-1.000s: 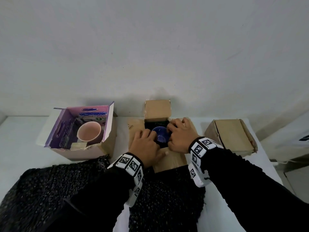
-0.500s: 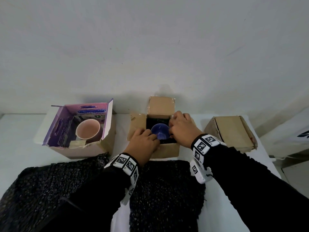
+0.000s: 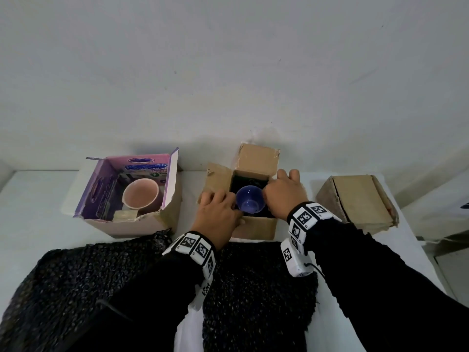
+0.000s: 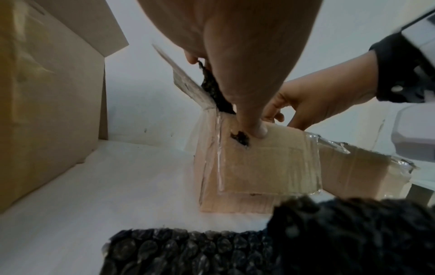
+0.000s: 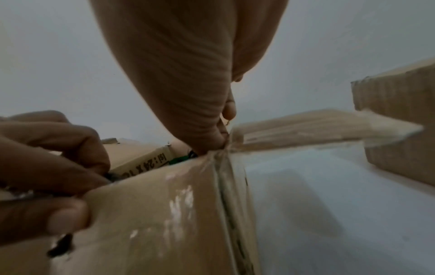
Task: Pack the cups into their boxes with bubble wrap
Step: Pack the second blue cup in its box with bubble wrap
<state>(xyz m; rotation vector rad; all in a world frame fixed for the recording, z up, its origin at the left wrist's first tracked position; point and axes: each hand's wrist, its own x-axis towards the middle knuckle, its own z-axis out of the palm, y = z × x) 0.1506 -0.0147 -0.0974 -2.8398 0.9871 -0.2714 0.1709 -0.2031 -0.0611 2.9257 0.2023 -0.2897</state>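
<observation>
Between both hands' fingers point(image 3: 223, 199), blue cup point(image 3: 250, 202).

The fingertips of the left hand point(image 3: 217, 214) and the right hand point(image 3: 284, 193) dip behind the rim of the open cardboard box point(image 3: 256, 227), so what they touch inside cannot be told, and the blue cup point(image 3: 250, 201) shows only its mouth, its base lost in dark wrap. The black bubble wrap point(image 3: 256, 288) on the table point(image 3: 38, 214) is cut off by the head view's lower edge and partly covered by the sleeves. In the right wrist view the box flap point(image 5: 324, 128) is blurred.
</observation>
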